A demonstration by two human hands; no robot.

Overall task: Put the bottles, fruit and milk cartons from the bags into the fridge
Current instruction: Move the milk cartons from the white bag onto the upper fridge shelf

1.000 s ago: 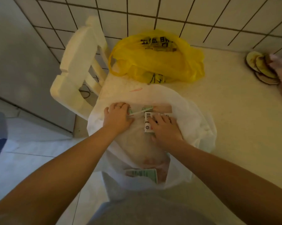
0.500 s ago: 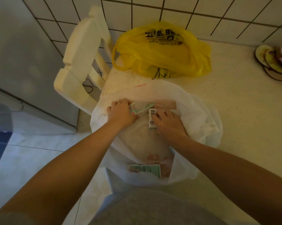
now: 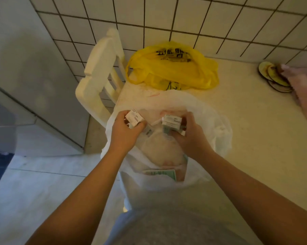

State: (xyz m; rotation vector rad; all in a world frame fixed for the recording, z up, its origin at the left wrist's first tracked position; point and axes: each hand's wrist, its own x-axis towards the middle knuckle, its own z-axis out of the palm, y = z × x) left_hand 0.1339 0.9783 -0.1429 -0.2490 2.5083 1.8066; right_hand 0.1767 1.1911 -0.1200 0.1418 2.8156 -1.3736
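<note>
Left hand (image 3: pixel 126 135) grips one milk carton (image 3: pixel 134 119), right hand (image 3: pixel 190 138) a second carton (image 3: pixel 172 123), both end-up over white bag (image 3: pixel 218 131).

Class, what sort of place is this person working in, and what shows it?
Probably a home kitchen: a tiled wall behind a pale countertop, a yellow bag and a white bag on it, and a grey appliance, perhaps a fridge, at the left.

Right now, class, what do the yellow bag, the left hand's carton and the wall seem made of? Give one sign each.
Yellow bag: thin glossy plastic film; translucent, crumpled. Carton in the left hand: probably paperboard; crisp folded edges, print. Wall: likely glazed ceramic tile; square grid, dark grout.
</note>
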